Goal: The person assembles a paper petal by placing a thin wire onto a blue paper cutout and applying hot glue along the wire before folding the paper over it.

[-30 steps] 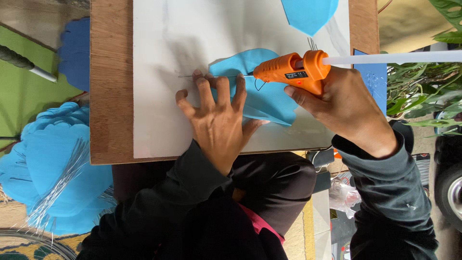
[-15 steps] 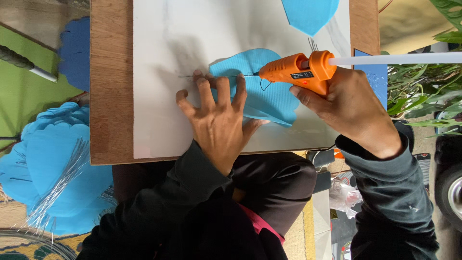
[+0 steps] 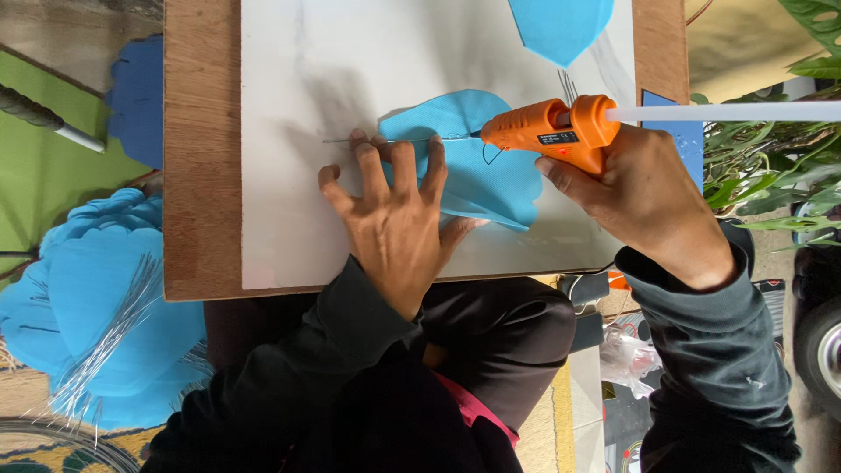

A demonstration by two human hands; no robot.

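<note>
We are wearing a dark charcoal long-sleeved top, cuffs reaching both wrists, black trousers, a pink strip showing beneath.

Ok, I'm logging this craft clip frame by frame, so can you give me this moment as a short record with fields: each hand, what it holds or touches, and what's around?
left hand: flat, fingers spread, pressing a thin wire and a light blue petal cutout onto the white sheet
right hand: grip on an orange glue gun, nozzle at the cutout
support: wooden board
nearby: second blue cutout; pile of blue petals with wires
</note>
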